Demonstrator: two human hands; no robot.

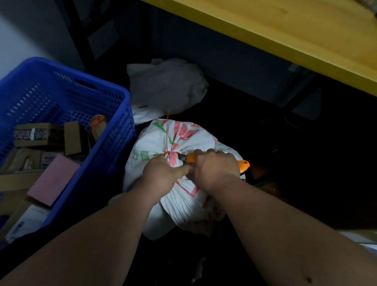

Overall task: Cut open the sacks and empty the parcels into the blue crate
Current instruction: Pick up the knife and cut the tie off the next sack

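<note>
Sacks sit on the dark floor under the yellow table (286, 25) — our tied sack (185, 188) just beside the blue crate (107, 116), which holds parcels (41, 174). Our left hand (163, 175) clenches the sack's bunched neck at the red string (168, 141); our right hand (215, 168) grips the orange knife (189, 158).

tied white sack (185, 188), blue crate (105, 135) w/ parcels (40, 137)

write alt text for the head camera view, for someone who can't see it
Two bare hands work at the red string tying a white printed sack shut: the left hand grips the gathered neck, the right hand holds an orange utility knife against it. A blue crate of parcels stands to the left.
</note>
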